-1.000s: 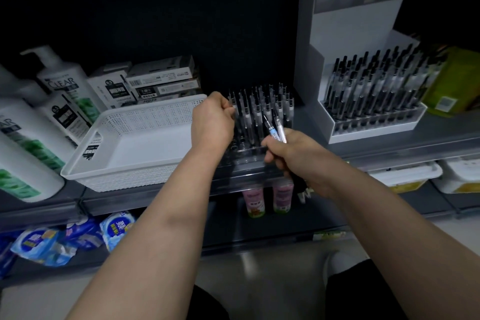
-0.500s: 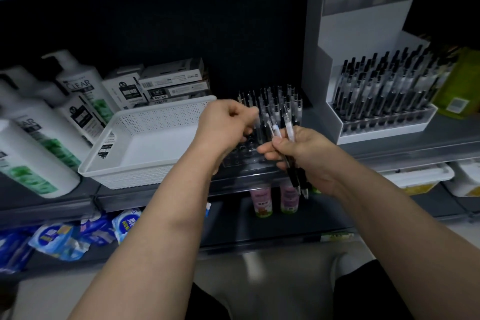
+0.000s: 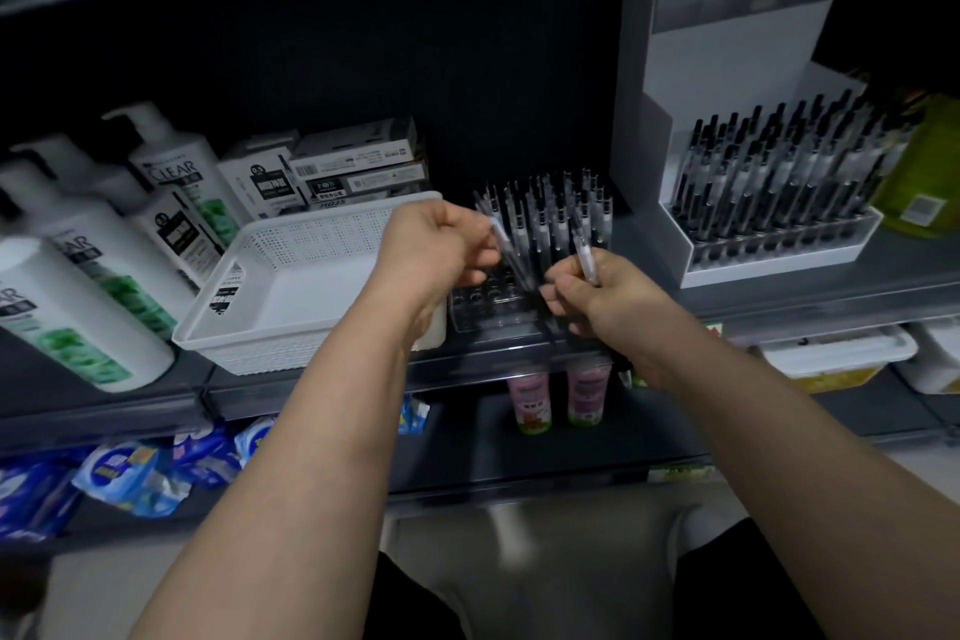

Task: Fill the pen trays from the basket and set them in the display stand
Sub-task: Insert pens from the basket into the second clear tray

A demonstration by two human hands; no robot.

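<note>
Dark store shelf (image 3: 519, 359), dim aisle. Left hand (image 3: 436, 250) pinched on one blurred pen (image 3: 511, 257). Right hand (image 3: 602, 296) at 3 o'clock of it, clenched on second pen (image 3: 586, 259). One clear pen tray (image 3: 488, 307) just behind hands, part-filled. One white basket (image 3: 291, 296) at 9 o'clock. One display stand (image 3: 727, 83) at 2 o'clock, full tray inside.

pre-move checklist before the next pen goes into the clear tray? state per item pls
1. Left hand grips one pen: ok.
2. Right hand holds spare pens: ok.
3. Clear tray has empty front slots: ok.
4. Tray seated flat on shelf: cannot tell, hands cover it.
5. White basket still has pens: not ok, looks empty.
6. Display stand has room for another tray: cannot tell.
</note>
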